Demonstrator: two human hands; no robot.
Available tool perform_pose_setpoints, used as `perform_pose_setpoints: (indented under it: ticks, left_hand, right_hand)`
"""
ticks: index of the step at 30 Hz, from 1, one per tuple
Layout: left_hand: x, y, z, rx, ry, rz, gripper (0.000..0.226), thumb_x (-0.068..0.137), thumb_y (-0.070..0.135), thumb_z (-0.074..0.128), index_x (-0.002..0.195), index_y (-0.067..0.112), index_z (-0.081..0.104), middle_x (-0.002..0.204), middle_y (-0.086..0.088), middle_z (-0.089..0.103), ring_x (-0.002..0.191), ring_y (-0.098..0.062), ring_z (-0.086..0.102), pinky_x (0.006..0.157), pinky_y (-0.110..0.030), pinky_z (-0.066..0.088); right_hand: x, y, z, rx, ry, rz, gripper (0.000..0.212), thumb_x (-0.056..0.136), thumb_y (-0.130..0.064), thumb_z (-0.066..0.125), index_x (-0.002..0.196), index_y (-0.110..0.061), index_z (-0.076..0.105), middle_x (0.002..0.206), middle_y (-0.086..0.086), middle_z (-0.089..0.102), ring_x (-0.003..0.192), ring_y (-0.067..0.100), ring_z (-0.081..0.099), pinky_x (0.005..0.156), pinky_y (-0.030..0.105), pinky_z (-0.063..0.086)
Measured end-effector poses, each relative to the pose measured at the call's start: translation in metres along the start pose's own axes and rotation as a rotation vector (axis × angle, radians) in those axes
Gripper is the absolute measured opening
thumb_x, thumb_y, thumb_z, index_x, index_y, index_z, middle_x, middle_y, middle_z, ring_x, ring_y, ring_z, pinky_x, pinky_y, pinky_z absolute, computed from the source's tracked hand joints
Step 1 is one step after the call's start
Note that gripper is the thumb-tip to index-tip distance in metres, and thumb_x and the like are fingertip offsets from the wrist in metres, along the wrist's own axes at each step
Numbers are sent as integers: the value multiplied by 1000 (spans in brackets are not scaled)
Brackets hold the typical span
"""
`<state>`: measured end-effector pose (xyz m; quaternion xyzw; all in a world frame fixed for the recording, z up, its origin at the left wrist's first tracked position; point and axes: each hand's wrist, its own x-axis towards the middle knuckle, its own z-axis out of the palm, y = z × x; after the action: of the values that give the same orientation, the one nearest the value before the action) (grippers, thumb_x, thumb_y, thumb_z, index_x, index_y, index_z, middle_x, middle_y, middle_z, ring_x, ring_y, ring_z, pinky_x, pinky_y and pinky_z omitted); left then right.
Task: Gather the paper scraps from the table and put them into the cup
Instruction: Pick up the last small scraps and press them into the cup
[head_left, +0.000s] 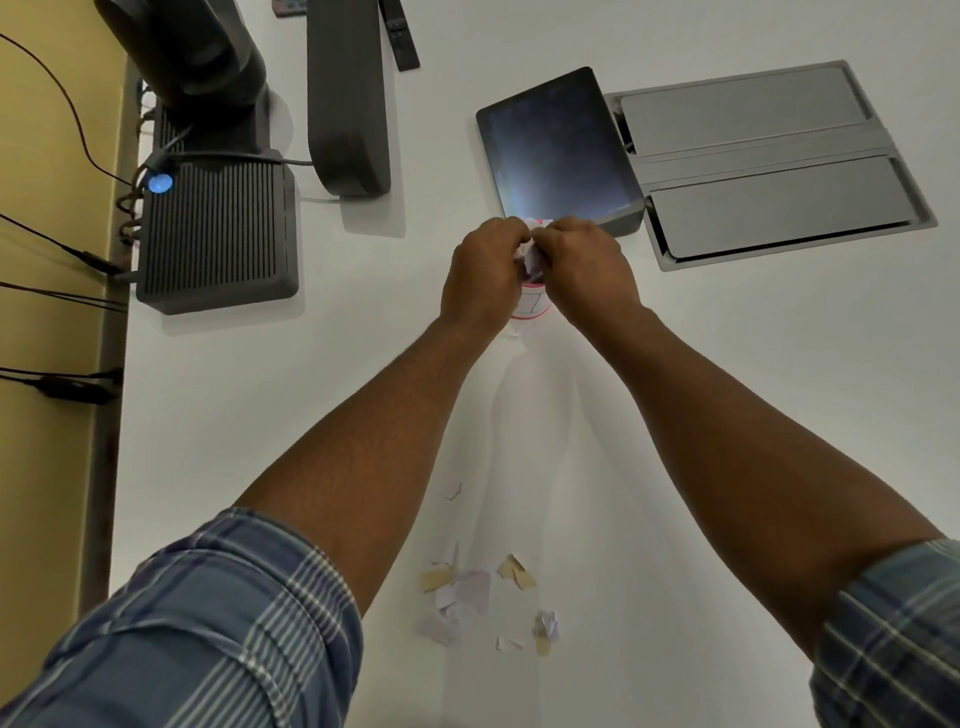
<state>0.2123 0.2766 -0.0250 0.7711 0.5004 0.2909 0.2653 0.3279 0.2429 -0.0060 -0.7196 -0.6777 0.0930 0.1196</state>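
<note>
A small white cup (531, 302) with a pink rim stands on the white table, mostly hidden behind my hands. My left hand (483, 275) and my right hand (587, 265) meet right above the cup's mouth, fingers pinched together on white paper scraps (533, 258) held between them. Near the table's front edge lies a loose pile of several paper scraps (485, 597), white, pale lilac and tan. One lone scrap (454, 491) rests a little farther up, beside my left forearm.
A dark tablet (556, 150) lies just behind the cup. A grey recessed hatch (769, 166) sits at the back right. At the left stand a ribbed black box (218, 234) with a blue light, a camera base and a long black speaker (345, 98). Cables hang off the left edge.
</note>
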Motion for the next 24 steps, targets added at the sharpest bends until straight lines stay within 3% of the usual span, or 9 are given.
perform_pose_setpoints:
  ticks: [3, 6, 11, 14, 17, 19, 21, 24]
  left_hand:
    - [-8, -3, -2, 1, 30, 73, 11, 88, 17, 55, 88, 8, 63, 86, -10, 65, 74, -13, 49, 69, -25, 45]
    - [-13, -9, -3, 196, 33, 144, 20, 91, 25, 51, 100, 11, 63, 90, -13, 64, 81, -20, 54, 67, -25, 40]
    - [-22, -20, -5, 285, -108, 162, 25, 93, 24, 44, 110, 12, 59, 117, -15, 62, 115, -30, 51, 95, -37, 44]
    - [-24, -19, -13, 202, -146, 169, 24, 92, 19, 43, 105, 11, 61, 111, -13, 64, 108, -25, 52, 94, -38, 48]
    - [-32, -17, -22, 107, -29, 158, 31, 88, 17, 37, 101, 5, 62, 104, -12, 65, 100, -25, 54, 87, -32, 50]
    - [-42, -19, -29, 92, 54, 119, 29, 83, 6, 38, 100, 5, 62, 104, -11, 66, 101, -25, 55, 87, -32, 49]
    - [-57, -26, -33, 89, 87, 72, 34, 77, -4, 41, 102, 6, 62, 106, -11, 65, 104, -25, 55, 89, -32, 49]
    - [-85, -39, -36, 104, 67, -17, 34, 81, -3, 44, 107, 8, 61, 110, -9, 64, 107, -25, 55, 91, -36, 48]
  right_hand:
    - [11, -5, 0, 13, -118, 103, 28, 92, -16, 56, 117, -5, 62, 109, 19, 64, 100, 35, 61, 92, 39, 48]
    - [21, -8, 5, -46, -182, 136, 31, 93, -20, 57, 121, -6, 59, 111, 19, 64, 99, 35, 63, 94, 40, 47]
    - [33, -10, 11, -78, -223, 209, 27, 89, -19, 63, 111, -2, 63, 107, 18, 64, 90, 33, 63, 84, 36, 49]
    - [34, -12, 9, -51, -220, 203, 30, 86, -21, 67, 109, -2, 65, 100, 16, 64, 89, 33, 64, 84, 38, 50]
    - [24, -3, 5, -66, -27, 73, 30, 82, -22, 73, 104, -3, 69, 92, 14, 61, 87, 32, 64, 81, 38, 51]
    - [15, 1, 0, -17, 95, -5, 25, 85, -19, 69, 106, -5, 70, 98, 15, 62, 90, 30, 61, 80, 38, 53]
    - [5, 3, -8, 138, 199, 24, 21, 89, -14, 60, 105, -7, 71, 101, 14, 66, 90, 27, 61, 81, 37, 53]
    - [-23, 6, -10, 379, 477, 168, 21, 86, -7, 50, 93, -5, 70, 91, 10, 69, 81, 17, 60, 73, 21, 45]
